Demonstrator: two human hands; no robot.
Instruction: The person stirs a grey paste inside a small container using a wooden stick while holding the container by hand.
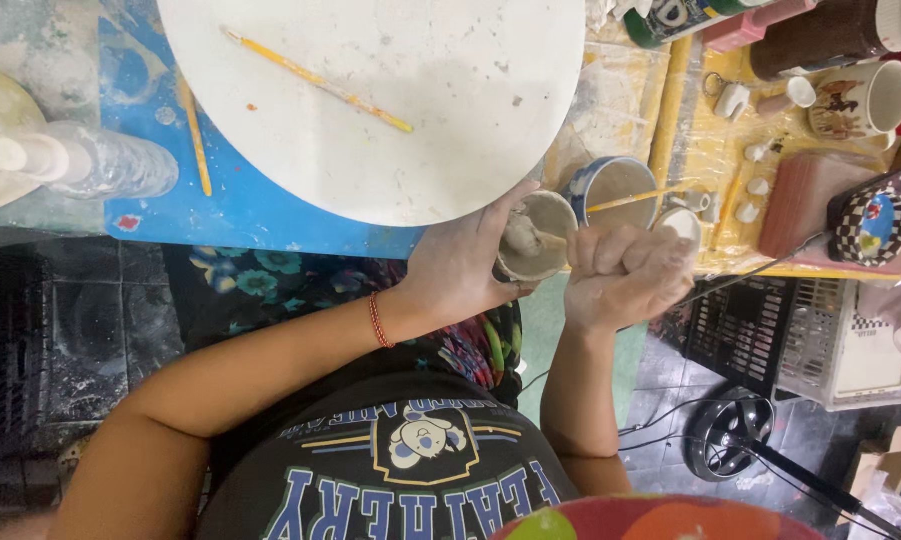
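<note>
My left hand (463, 265) grips a small clay cup (536, 235) smeared with pale slip, held just off the edge of the round white board (450, 120). My right hand (625, 273) is closed in a fist around a thin tool whose tip reaches into the cup's mouth; most of the tool is hidden by the fingers. A red string bracelet (377, 320) circles my left wrist. Just beyond the cup stands a blue-rimmed bowl (610, 185) of muddy water with a yellow brush (635, 198) resting in it.
A long yellow brush (315, 80) lies on the white board; another (194, 130) rests on the blue mat. A clear plastic bottle (90, 160) lies at left. Mugs (865, 98), small white clay pieces (750, 185), and a phone (875, 215) crowd the yellow-covered table at right. Black crates (740, 325) sit below.
</note>
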